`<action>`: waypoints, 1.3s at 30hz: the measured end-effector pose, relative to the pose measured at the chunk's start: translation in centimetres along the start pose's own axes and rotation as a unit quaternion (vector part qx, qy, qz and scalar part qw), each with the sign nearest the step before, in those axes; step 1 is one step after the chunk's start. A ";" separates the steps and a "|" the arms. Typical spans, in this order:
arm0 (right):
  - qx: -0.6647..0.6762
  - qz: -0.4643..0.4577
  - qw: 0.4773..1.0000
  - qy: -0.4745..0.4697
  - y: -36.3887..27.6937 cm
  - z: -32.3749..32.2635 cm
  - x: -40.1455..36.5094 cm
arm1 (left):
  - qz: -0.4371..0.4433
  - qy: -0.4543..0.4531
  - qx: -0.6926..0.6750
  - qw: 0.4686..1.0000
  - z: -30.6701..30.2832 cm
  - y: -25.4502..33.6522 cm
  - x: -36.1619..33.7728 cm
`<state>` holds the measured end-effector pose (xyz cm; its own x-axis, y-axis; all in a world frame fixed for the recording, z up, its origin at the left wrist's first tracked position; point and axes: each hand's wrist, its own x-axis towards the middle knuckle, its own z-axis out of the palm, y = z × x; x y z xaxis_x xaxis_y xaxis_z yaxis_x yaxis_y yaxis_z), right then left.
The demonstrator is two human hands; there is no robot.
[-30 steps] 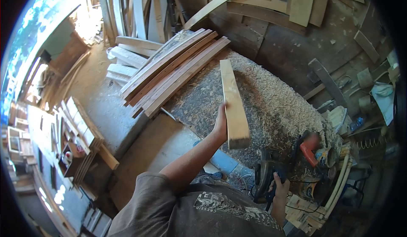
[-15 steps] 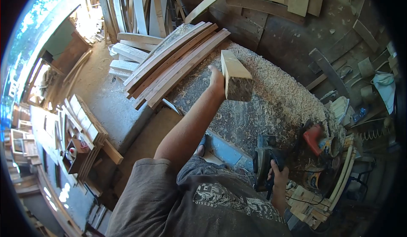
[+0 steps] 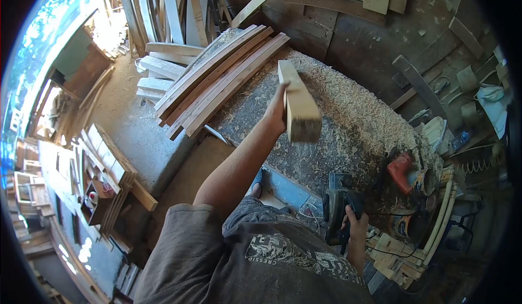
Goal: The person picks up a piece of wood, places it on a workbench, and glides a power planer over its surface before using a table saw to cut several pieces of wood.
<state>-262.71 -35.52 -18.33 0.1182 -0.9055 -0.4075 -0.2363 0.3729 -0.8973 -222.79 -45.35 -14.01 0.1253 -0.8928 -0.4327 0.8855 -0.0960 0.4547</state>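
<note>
A thick pale wooden block [image 3: 302,105] is raised over the dusty workbench [image 3: 255,108], and my left hand [image 3: 278,108] grips it from its left side, with a finger over its top. My right hand [image 3: 354,223] is wrapped round the handle of a dark power planer [image 3: 338,201] at the bench's near edge. Wood shavings [image 3: 353,103] lie thick along the far side of the bench. Left of the block, several long reddish boards [image 3: 223,81] lie side by side.
A red power tool [image 3: 401,172] and round cans [image 3: 403,226] sit at the bench's right end. White timber pieces [image 3: 160,67] lie behind the boards. Stacked frames [image 3: 111,163] stand at the left. Wood offcuts [image 3: 394,260] are heaped at the lower right.
The block has tilted and turned in my left hand, its near end now slightly lower, and more of its long upper face shows. My right hand still holds the planer.
</note>
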 end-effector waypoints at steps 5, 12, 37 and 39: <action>0.006 -0.033 0.999 0.009 0.5 -0.9 -0.7 | -0.074 0.108 0.254 0.958 -7.2 -8.7 2.3; -0.079 -0.051 0.994 0.061 -1.7 -2.2 -2.7 | -0.016 0.063 0.564 0.823 -11.7 -15.0 5.9; -0.208 -0.129 0.964 -0.105 -5.4 8.4 3.4 | 0.097 0.056 0.925 0.363 -8.0 -1.0 13.3; -0.213 -0.156 0.959 -0.106 -6.6 10.2 5.3 | 0.101 0.052 0.905 0.410 -8.6 -0.9 14.0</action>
<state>-250.66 -40.67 -16.33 0.4307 -0.8809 -0.1962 -0.5246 -0.0675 -0.8487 -217.95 -54.01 -27.20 0.2167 -0.9485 -0.2312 -0.9181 -0.2785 0.2821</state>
